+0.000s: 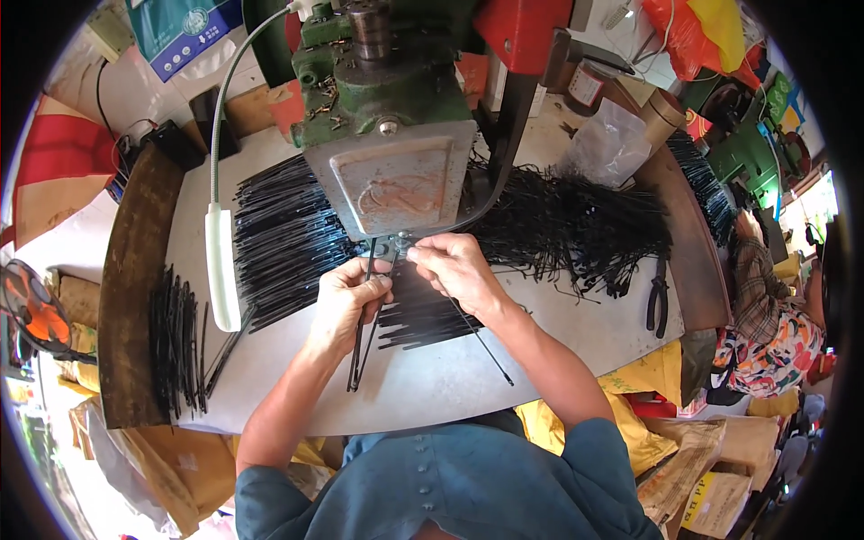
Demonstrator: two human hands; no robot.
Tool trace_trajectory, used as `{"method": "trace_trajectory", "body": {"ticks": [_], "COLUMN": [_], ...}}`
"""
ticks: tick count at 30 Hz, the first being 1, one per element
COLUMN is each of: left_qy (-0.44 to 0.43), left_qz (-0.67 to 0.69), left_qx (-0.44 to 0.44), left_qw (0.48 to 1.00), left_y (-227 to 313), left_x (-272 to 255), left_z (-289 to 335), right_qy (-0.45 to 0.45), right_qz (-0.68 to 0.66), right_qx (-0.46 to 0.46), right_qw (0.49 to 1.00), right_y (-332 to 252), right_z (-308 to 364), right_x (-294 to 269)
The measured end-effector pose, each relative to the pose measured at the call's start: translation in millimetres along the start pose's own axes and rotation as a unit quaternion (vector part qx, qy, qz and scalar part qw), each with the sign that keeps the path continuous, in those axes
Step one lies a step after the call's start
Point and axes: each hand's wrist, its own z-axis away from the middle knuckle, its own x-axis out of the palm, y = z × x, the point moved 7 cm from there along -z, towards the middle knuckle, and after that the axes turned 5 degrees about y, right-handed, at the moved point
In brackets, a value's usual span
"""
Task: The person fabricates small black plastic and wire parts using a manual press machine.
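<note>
My left hand [342,310] is closed around a pair of thin black rods [358,351], which slant down toward me, their upper ends near the press tooling [382,247]. Fingers pinched, my right hand [463,277] is close beside that tooling; another thin black rod [483,337] runs out below it toward the table's front edge. The fingers hide the rod tips. Above both hands stands a green press [387,117] with a grey front plate [393,187]. A stack of black rods [418,315] lies on the table between and beyond my hands.
Black rods [279,243] lie in a large pile left of the press, with a tangled heap [576,225] to the right. More rods [180,342] rest by the brown left rim [135,288]. Pliers [658,301] lie at right. A white lamp [222,270] hangs left. Another person [765,306] sits far right.
</note>
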Motion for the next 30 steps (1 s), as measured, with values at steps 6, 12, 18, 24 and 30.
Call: {"method": "trace_trajectory", "body": {"ticks": [6, 12, 18, 24, 30], "left_qy": [-0.010, -0.010, -0.016, -0.008, -0.027], "left_qz": [-0.026, -0.015, -0.013, -0.040, -0.111], "left_qx": [0.008, 0.011, 0.012, 0.024, 0.006], "left_qw": [1.000, 1.000, 1.000, 0.999, 0.993], "left_y": [2.9, 6.2, 8.8, 11.8, -3.6], "left_x": [-2.7, -1.1, 3.1, -3.5, 3.1], "left_z": [0.7, 3.7, 3.9, 5.3, 13.2], "right_qy": [-0.013, -0.005, -0.002, -0.001, 0.026], "right_qz": [-0.028, -0.012, -0.068, -0.106, -0.088], "right_qx": [0.023, 0.008, 0.060, 0.062, 0.062], "right_qw": [0.999, 1.000, 0.996, 0.992, 0.994], "right_y": [2.2, -1.0, 1.1, 1.9, 6.6], "right_z": [0.1, 2.3, 4.3, 2.3, 19.5], "right_x": [1.5, 0.0, -1.2, 5.5, 2.0]}}
